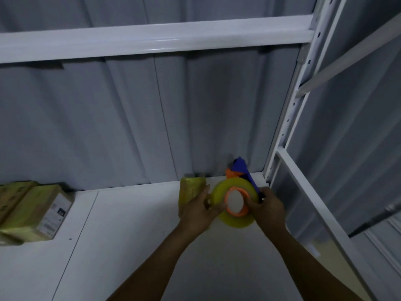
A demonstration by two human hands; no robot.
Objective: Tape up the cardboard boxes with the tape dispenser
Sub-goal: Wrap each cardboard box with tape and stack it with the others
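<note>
A tape dispenser (235, 197) with a blue frame, an orange hub and a yellowish tape roll is held up over the white shelf (130, 246). My right hand (268, 208) grips its handle side on the right. My left hand (199, 210) holds the roll's left edge, fingers at the tape. Just behind my left hand a small tape-wrapped cardboard box (189, 192) stands on the shelf, partly hidden by the hand.
Two or three taped boxes (32, 210) with a printed label lie at the shelf's left edge. A white upright post (288, 118) and a cross beam (152, 40) frame the rack. A grey corrugated wall is behind.
</note>
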